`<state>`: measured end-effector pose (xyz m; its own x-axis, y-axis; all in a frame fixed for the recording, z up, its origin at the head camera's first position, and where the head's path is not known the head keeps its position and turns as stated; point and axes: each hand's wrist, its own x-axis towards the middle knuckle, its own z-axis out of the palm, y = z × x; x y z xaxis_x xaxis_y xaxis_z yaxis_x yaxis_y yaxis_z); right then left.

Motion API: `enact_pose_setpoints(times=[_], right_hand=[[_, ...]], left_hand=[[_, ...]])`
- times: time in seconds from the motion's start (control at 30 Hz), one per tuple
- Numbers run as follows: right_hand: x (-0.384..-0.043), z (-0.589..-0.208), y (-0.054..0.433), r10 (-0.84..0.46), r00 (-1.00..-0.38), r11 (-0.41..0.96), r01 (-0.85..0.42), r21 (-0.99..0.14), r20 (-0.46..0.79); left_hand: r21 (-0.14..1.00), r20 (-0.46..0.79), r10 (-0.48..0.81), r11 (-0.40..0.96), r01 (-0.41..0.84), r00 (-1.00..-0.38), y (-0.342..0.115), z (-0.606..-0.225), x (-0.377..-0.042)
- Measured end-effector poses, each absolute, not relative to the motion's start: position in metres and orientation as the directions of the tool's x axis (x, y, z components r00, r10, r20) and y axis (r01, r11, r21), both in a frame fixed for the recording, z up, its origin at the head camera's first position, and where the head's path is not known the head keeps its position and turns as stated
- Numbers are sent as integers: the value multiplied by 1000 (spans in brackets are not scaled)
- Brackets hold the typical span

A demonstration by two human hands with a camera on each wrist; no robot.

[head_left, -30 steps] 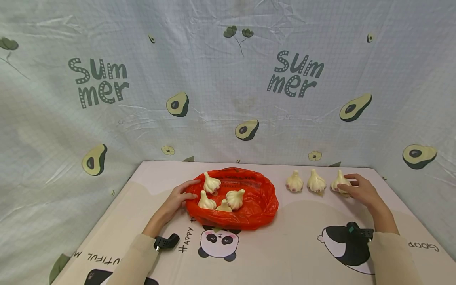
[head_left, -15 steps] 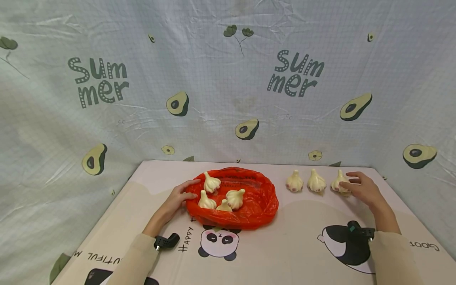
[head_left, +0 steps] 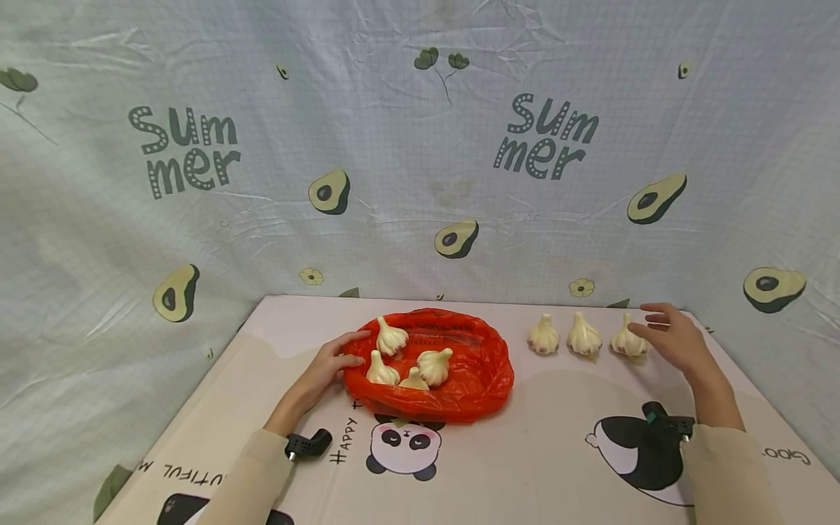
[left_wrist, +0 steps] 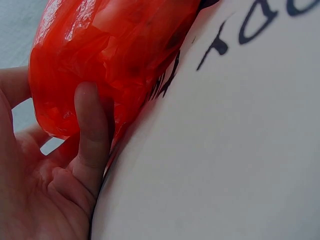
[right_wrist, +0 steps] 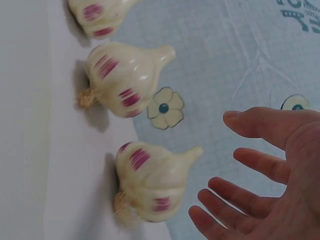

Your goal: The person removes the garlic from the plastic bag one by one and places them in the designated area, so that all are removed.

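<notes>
A red plastic bag [head_left: 482, 375] lies spread wide on the table, with several garlic bulbs [head_left: 433, 367] inside. At its left side is my left hand [head_left: 327, 366], its fairly straight fingers and thumb touching the bag's outer wall [left_wrist: 115, 50]. Three more garlic bulbs stand in a row at the right: a left one [head_left: 543, 337], a middle one [head_left: 583, 337] and a right one [head_left: 625, 341]. My right hand [head_left: 676, 341] is beside the right bulb, fingers extended and apart. The right wrist view shows that hand [right_wrist: 285, 185] holding nothing, with space between it and the nearest garlic bulb [right_wrist: 152, 182].
The pale table mat [head_left: 499, 467] carries printed animals and lettering. A cloth curtain [head_left: 394, 146] with avocado prints hangs right behind the table's far edge. Black wrist cameras sit on the left wrist [head_left: 307, 445] and the right wrist [head_left: 669, 421].
My right hand has drawn off the rightmost garlic bulb, moving up and to the right as its fingers spread. The bulb stays in the row. The left hand and the bag keep their places.
</notes>
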<state>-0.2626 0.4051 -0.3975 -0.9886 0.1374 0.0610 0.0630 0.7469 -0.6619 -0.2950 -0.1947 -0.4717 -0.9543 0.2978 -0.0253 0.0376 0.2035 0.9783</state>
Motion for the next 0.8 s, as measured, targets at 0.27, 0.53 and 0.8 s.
enact_pose_setpoints(times=[0.27, 0.53, 0.8], right_hand=[[-261, -384, 392, 128, -985, 741, 20, -671, 113], [-255, -372, 378, 103, -983, 740, -28, -672, 154], [-252, -358, 360, 77, -979, 737, -72, -672, 189]], left_hand=[[976, -31, 291, 217, 35, -956, -195, -473, -296], [975, -37, 280, 220, 26, -959, -194, -472, -295], [975, -37, 279, 221, 26, -960, -194, -470, -293]])
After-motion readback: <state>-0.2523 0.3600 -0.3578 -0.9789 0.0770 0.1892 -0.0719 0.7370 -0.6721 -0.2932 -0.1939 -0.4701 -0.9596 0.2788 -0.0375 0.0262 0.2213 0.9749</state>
